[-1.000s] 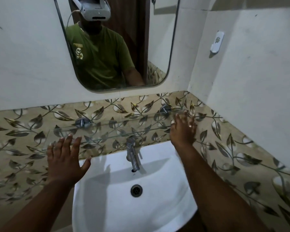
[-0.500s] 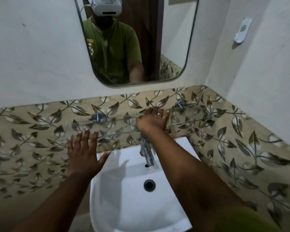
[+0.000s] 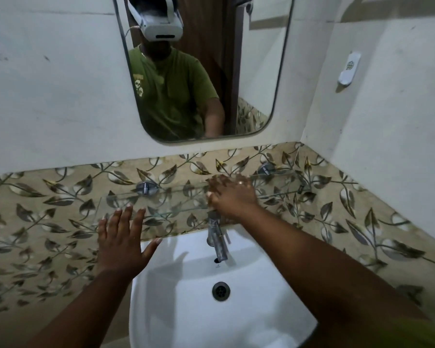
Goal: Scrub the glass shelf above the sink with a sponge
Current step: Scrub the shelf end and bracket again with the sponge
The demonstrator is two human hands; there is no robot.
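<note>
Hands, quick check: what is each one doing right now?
Left hand: open, fingers spread, holding nothing.
Right hand: pressed on the glass shelf; no sponge visible, grip cannot be told.

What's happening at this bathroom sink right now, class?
A person is cleaning the glass shelf above the white sink. The right hand presses flat on the shelf just above the tap; any sponge beneath it is hidden. The left hand is spread open at the shelf's left front edge, holding nothing.

The glass shelf point(image 3: 176, 199), wall-mounted above the sink point(image 3: 274, 297), bears the right hand point(image 3: 232, 194).
</note>
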